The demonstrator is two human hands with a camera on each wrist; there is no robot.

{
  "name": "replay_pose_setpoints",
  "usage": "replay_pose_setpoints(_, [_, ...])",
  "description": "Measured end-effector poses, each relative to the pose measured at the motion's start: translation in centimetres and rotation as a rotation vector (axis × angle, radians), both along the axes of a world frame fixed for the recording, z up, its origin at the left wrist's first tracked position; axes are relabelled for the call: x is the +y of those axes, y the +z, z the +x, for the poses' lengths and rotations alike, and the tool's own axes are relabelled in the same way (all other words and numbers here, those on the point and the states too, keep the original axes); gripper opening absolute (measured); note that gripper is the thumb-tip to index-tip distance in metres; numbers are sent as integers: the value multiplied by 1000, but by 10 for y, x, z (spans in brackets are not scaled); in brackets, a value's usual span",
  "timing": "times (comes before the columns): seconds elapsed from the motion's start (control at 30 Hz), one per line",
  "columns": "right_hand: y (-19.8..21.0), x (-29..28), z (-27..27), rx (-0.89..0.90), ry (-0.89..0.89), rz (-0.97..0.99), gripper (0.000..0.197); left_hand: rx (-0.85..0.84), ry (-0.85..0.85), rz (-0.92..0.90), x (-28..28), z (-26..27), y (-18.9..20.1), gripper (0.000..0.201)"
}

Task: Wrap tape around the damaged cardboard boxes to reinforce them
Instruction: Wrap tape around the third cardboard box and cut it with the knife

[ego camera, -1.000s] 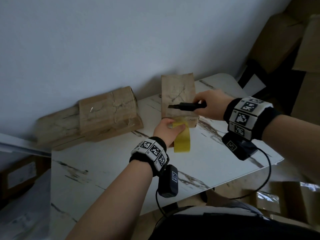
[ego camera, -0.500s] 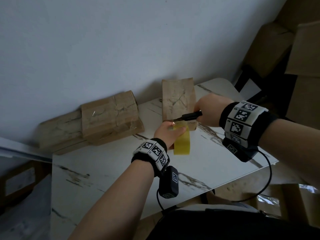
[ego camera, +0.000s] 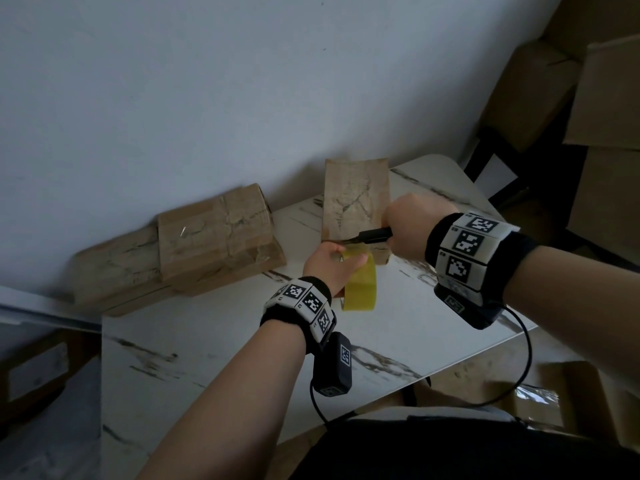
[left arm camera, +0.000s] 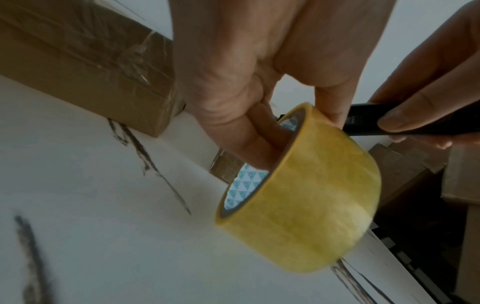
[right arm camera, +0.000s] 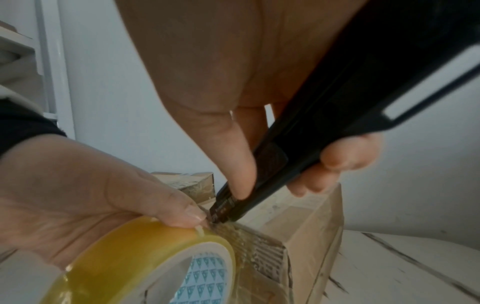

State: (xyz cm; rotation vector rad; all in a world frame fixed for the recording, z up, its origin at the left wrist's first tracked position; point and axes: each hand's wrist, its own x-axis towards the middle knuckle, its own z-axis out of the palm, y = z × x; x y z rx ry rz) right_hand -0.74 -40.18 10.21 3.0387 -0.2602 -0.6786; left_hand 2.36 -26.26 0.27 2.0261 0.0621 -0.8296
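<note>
My left hand (ego camera: 329, 268) grips a yellow tape roll (ego camera: 360, 287), fingers through its core (left arm camera: 262, 148), just in front of an upright cardboard box (ego camera: 355, 199) on the marble table (ego camera: 207, 341). A stretch of clear tape (right arm camera: 239, 232) runs from the roll (right arm camera: 145, 257) to the box's near edge (right arm camera: 311, 226). My right hand (ego camera: 408, 226) holds a black utility knife (ego camera: 372, 235), thumb on its slider (right arm camera: 241, 174). The knife tip (right arm camera: 215, 218) touches the tape beside my left thumb. In the left wrist view the knife handle (left arm camera: 363, 123) sits behind the roll (left arm camera: 311, 205).
Two taped cardboard boxes (ego camera: 214, 237) lie stacked against the wall at the table's back left. More cardboard boxes (ego camera: 606, 133) are piled on the right beyond the table. The table's near edge (ego camera: 398, 386) is close to my body.
My right hand brought the knife down from in front of the box face to the tape at the roll. The left hand kept its hold on the roll.
</note>
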Motion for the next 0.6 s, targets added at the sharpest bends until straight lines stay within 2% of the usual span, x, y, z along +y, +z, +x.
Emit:
replay_pose_setpoints(0.13, [8, -4, -5, 5, -22, -22, 21, -52, -14, 25, 1, 0, -1, 44])
replay_pose_setpoints(0.23, [10, -5, -6, 2, -23, -42, 28, -26, 5, 8, 1, 0, -1, 41])
replay_pose_setpoints(0.43, [7, 2, -9, 25, -18, -54, 27, -7, 5, 4, 2, -1, 0, 35])
replay_pose_setpoints(0.6, [9, -15, -16, 64, -45, -111, 24, -117, -101, 127, 8, 0, -3, 36])
